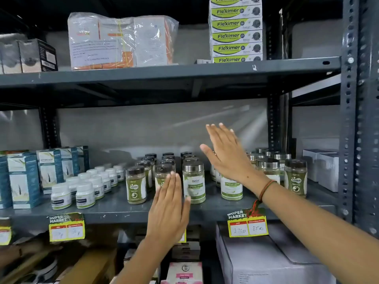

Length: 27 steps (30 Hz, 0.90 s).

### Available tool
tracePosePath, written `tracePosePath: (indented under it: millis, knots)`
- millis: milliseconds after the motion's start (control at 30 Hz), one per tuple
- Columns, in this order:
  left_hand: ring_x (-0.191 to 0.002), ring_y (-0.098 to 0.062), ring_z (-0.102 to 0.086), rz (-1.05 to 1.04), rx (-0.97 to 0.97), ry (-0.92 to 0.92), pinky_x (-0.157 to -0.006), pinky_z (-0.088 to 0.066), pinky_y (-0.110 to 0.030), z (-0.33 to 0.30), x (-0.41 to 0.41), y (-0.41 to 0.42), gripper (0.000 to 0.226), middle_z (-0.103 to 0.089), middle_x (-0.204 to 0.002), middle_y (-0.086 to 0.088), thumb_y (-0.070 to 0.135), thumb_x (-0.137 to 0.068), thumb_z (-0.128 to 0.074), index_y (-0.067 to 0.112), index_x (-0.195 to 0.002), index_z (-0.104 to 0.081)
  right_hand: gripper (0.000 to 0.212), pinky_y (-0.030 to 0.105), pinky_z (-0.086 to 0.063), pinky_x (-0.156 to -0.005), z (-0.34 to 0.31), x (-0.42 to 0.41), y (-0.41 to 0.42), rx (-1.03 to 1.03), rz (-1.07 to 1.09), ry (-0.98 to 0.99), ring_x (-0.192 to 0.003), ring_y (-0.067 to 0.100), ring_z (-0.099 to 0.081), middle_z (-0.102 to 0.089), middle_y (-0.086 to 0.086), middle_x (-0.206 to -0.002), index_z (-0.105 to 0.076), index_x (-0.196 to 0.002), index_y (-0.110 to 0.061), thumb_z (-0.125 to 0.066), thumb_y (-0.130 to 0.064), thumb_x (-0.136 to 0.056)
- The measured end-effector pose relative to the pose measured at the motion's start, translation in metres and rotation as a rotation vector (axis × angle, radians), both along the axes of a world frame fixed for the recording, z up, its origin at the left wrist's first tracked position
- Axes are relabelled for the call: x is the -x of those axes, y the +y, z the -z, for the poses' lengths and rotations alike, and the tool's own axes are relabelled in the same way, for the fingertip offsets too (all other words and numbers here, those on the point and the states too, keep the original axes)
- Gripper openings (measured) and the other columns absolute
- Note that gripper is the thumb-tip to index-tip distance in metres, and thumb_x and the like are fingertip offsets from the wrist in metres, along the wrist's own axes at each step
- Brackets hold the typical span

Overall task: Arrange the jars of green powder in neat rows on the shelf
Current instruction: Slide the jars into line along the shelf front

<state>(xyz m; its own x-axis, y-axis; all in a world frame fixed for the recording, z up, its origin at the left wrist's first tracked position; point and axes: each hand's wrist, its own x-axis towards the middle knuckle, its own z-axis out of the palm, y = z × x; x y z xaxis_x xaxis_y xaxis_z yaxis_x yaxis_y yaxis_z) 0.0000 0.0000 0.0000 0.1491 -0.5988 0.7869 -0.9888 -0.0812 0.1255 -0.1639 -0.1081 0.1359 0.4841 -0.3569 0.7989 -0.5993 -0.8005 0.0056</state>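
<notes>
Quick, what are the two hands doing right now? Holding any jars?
Left hand: open and flat, holding nothing, in front of the jars.
Right hand: open and flat, holding nothing, raised above the jars.

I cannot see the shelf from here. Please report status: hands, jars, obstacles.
Left hand open, flat, before dark-lidded green-powder jars. Right hand open, empty, raised over silver-lidded green-powder jars. Nothing blocking.

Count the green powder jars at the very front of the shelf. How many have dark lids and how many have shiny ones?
Dark-lid jars: 3
Silver-lid jars: 2
Jar with hidden lid, behind the right hand: 1
Total: 6
</notes>
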Motion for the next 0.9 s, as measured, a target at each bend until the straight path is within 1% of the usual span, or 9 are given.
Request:
tracePosePath:
  millis: [100, 200, 267, 333, 367, 433, 533, 767, 900]
  knots:
    - [-0.147, -0.009, -0.006, -0.030, -0.061, -0.012, -0.119, -0.001, -0.027, 0.018, -0.001, 0.001, 0.063, -0.016, -0.161, 0.000, 0.051, -0.100, -0.017, 0.016, -0.153, -0.017, 0.069, 0.040, 0.000, -0.121, 0.004, -0.011, -0.005, -0.024, 0.021, 0.154, -0.154, 0.023, -0.006, -0.014, 0.008, -0.166, -0.015, -0.159, -0.015, -0.023, -0.054, -0.102]
    - [-0.141, -0.014, -0.034, -0.047, -0.114, 0.025, -0.116, -0.018, -0.028, 0.021, 0.003, 0.000, 0.062, -0.042, -0.152, -0.003, 0.048, -0.099, -0.017, 0.015, -0.147, -0.038, 0.069, 0.041, -0.003, -0.122, 0.006, -0.022, -0.007, -0.071, 0.018, 0.329, -0.154, 0.025, -0.006, -0.008, 0.008, -0.167, -0.014, -0.159, -0.017, -0.028, -0.054, -0.102]
    - [-0.129, -0.015, -0.050, -0.098, -0.104, 0.015, -0.108, -0.033, -0.030, 0.017, 0.004, -0.003, 0.058, -0.058, -0.138, -0.003, 0.045, -0.099, -0.020, 0.014, -0.136, -0.054, 0.071, 0.042, -0.011, -0.122, 0.002, -0.027, -0.005, -0.101, 0.016, 0.400, -0.152, 0.027, -0.015, -0.016, 0.009, -0.166, -0.018, -0.159, -0.017, -0.030, -0.057, -0.101]
    - [-0.111, -0.015, -0.063, -0.116, -0.106, -0.007, -0.096, -0.045, -0.031, 0.017, 0.006, -0.009, 0.052, -0.069, -0.120, -0.001, 0.041, -0.098, -0.027, 0.015, -0.119, -0.066, 0.075, 0.045, -0.025, -0.118, -0.001, -0.034, -0.006, -0.133, 0.023, 0.450, -0.146, 0.030, -0.030, -0.031, 0.011, -0.161, -0.026, -0.157, -0.017, -0.030, -0.063, -0.098]
    - [-0.105, -0.015, -0.065, -0.122, -0.096, -0.020, -0.092, -0.048, -0.031, 0.018, 0.006, -0.012, 0.048, -0.072, -0.113, -0.001, 0.039, -0.097, -0.029, 0.016, -0.111, -0.069, 0.078, 0.046, -0.033, -0.114, -0.003, -0.037, -0.008, -0.165, 0.030, 0.464, -0.142, 0.031, -0.038, -0.039, 0.011, -0.156, -0.031, -0.155, -0.018, -0.030, -0.067, -0.095]
    - [-0.101, -0.015, -0.067, -0.134, -0.086, -0.040, -0.091, -0.049, -0.032, 0.020, 0.006, -0.018, 0.045, -0.074, -0.107, -0.002, 0.036, -0.096, -0.032, 0.015, -0.104, -0.072, 0.081, 0.045, -0.043, -0.103, -0.006, -0.041, -0.011, -0.227, 0.035, 0.485, -0.131, 0.032, -0.049, -0.051, 0.010, -0.146, -0.044, -0.148, -0.020, -0.031, -0.075, -0.090]
    - [-0.100, -0.017, -0.069, -0.167, -0.078, -0.035, -0.091, -0.050, -0.033, 0.022, 0.006, -0.023, 0.043, -0.075, -0.105, -0.006, 0.034, -0.094, -0.037, 0.012, -0.102, -0.074, 0.076, 0.041, -0.050, -0.090, -0.009, -0.045, -0.015, -0.291, 0.023, 0.521, -0.115, 0.031, -0.060, -0.063, 0.009, -0.127, -0.061, -0.129, -0.020, -0.037, -0.078, -0.086]
    - [-0.099, -0.018, -0.069, -0.194, -0.066, -0.049, -0.091, -0.050, -0.034, 0.024, 0.008, -0.026, 0.043, -0.075, -0.104, -0.007, 0.033, -0.094, -0.039, 0.010, -0.103, -0.074, 0.074, 0.037, -0.048, -0.092, -0.011, -0.048, -0.016, -0.388, -0.020, 0.482, -0.117, 0.028, -0.060, -0.064, 0.007, -0.130, -0.060, -0.134, -0.017, -0.054, -0.071, -0.084]
    - [-0.100, -0.018, -0.068, -0.178, -0.060, -0.048, -0.092, -0.049, -0.034, 0.025, 0.006, -0.025, 0.042, -0.074, -0.106, -0.006, 0.033, -0.096, -0.038, 0.011, -0.105, -0.073, 0.064, 0.035, -0.051, -0.079, -0.008, -0.047, -0.012, -0.326, -0.031, 0.427, -0.097, 0.026, -0.066, -0.071, 0.004, -0.105, -0.067, -0.108, -0.017, -0.054, -0.074, -0.081]
